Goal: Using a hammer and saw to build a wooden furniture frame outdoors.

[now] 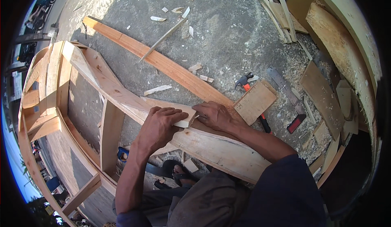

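My left hand (165,123) is closed over a small pale wood block (183,121) on the long curved timber (220,145) of a pale wooden frame. Beside it, my right hand (214,117) has curled fingers touching the block's right end; whether it grips the block or the timber edge, I cannot tell. The timber runs from upper left toward lower right, passing under both forearms. Beyond my right hand lie a board offcut (254,101), a claw hammer (244,80) partly under it, and a flat tool with a red end (293,121).
A long orange plank (163,68) lies on the concrete among chips (159,18). Frame crosspieces (110,129) stand at left. A blue-handled tool (122,153) lies below. Several boards (342,48) and offcuts fill the right side. My sandalled foot (181,172) is beneath the frame.
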Available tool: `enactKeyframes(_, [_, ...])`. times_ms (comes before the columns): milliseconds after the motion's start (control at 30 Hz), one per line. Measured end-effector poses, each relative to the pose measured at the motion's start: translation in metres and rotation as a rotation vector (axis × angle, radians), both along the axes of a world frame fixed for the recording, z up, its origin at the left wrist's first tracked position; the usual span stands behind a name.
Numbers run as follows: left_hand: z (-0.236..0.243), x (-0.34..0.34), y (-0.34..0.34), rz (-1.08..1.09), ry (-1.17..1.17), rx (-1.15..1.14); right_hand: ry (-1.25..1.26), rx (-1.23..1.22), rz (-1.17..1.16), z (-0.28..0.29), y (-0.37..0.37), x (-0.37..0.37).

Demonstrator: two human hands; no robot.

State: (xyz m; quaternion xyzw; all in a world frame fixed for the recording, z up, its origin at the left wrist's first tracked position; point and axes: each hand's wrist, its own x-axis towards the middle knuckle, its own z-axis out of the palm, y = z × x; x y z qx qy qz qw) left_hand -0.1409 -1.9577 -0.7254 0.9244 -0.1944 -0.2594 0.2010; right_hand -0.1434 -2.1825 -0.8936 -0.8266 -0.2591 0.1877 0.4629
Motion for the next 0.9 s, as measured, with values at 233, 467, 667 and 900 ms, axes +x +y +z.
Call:
enactKeyframes(233, [0.004, 0.005, 0.002, -0.074, 0.054, 0.026, -0.147, 0.013, 0.032, -0.009, 0.003, -0.005])
enactKeyframes(467, [0.009, 0.013, 0.004, -0.083, 0.055, 0.04, -0.219, 0.063, 0.041, -0.012, 0.009, -0.004])
enactKeyframes(667, [0.01, 0.013, 0.017, -0.026, 0.06, 0.04, -0.234, 0.145, 0.011, -0.023, 0.026, -0.003])
enactKeyframes(900, [0.01, 0.01, 0.019, -0.069, -0.006, 0.115, -0.188, 0.046, 0.049, -0.009, 0.033, 0.002])
